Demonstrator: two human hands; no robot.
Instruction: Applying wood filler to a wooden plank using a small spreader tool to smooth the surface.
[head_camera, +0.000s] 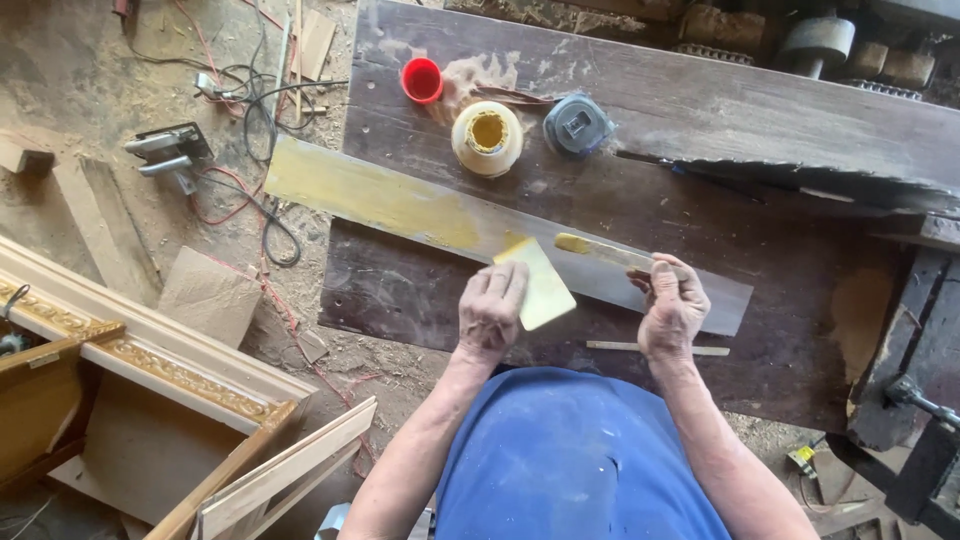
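the left hand (491, 308) pinches a small pale square piece (537, 283) by its lower edge, tilting it above a dark, worn workbench (800, 130), while the right hand (672, 305) is closed around a flat stick (602, 251) whose yellow-coated tip points toward the piece, just beside its upper corner. beneath both lies a long plank (390, 200), its left stretch smeared yellow and its right part bare and grey. farther back on the bench stand an open cream-coloured glue pot (487, 138), its red cap (422, 80) and a grey tape measure (577, 124). a thin wooden sliver (615, 346) rests near the person's blue shirt (570, 460). judging by the scene, an even coat calls for a steady piece and thin strokes carried right to the edges. gilded frame mouldings (170, 375) and tangled cables (250, 120) lie on the sawdust floor at left.
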